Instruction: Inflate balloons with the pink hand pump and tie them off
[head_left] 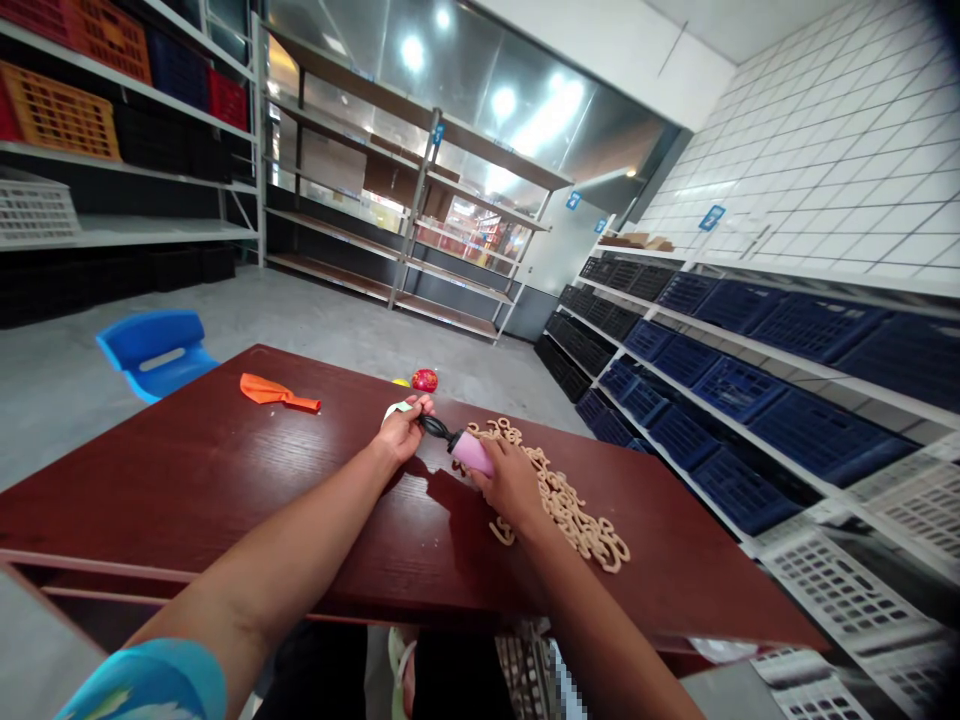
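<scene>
My left hand point(403, 432) is closed at the middle of the table, with a small pale green-white piece point(397, 409) at its fingers, beside the black tip of a pump. The pink and black hand pump point(472, 453) lies across between my hands, and my right hand point(510, 480) is wrapped round its pink body. Beyond and to the right of my right hand spreads a pile of tan curved pieces point(574, 515). An orange deflated balloon point(277, 392) rests on the left part of the dark red table point(187, 470).
A blue chair point(161, 350) stands past the table's left edge. Beyond the far edge are a red patterned ball point(424, 380) and a yellow one point(401, 382). Shelves with blue crates point(742, 395) line the right; metal racks point(405, 200) stand behind.
</scene>
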